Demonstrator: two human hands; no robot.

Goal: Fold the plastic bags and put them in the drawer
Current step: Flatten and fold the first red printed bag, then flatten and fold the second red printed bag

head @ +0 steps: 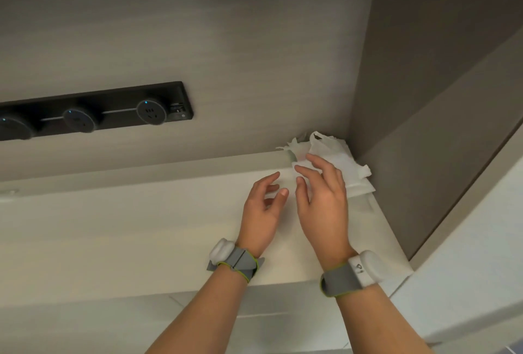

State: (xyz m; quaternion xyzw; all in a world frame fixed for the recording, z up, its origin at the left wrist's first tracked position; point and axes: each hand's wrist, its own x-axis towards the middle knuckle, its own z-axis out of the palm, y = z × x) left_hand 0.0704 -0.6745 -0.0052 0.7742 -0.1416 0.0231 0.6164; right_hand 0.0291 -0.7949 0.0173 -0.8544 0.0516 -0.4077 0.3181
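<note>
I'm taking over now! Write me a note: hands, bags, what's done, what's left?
Left hand: open, holds nothing, over the white counter.
Right hand: open, fingers spread, stretched toward the plastic bags; whether it touches them is unclear.
Bags: loose white pile in the counter's back right corner.
Done: no bag plainly folded.
Left: fold each bag, put them in the drawer; no open drawer in view.

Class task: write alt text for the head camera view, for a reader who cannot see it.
An open left hand and open right hand, each with a grey wrist band, reach toward a crumpled pile of thin white plastic bags in the back corner of a pale countertop. A black wall-mounted power track with round sockets runs further left.
</note>
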